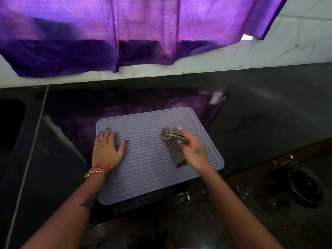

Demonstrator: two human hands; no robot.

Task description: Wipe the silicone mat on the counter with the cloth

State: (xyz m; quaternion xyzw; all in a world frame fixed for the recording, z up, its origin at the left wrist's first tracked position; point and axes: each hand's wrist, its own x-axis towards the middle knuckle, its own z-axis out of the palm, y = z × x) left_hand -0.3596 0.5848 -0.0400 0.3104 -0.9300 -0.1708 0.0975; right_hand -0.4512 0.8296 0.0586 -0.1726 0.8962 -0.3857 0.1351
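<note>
The grey mat with wavy ridges lies flat on the dark shiny counter, with its near edge at the front edge of the counter. The left hand rests flat on the left part of the mat, its grip wide with fingers spread and holding nothing, and a watch is on that wrist. The right hand has its grip closed on a checked cloth, which lies on the right part of the mat; a purple curtain hangs behind the counter.
</note>
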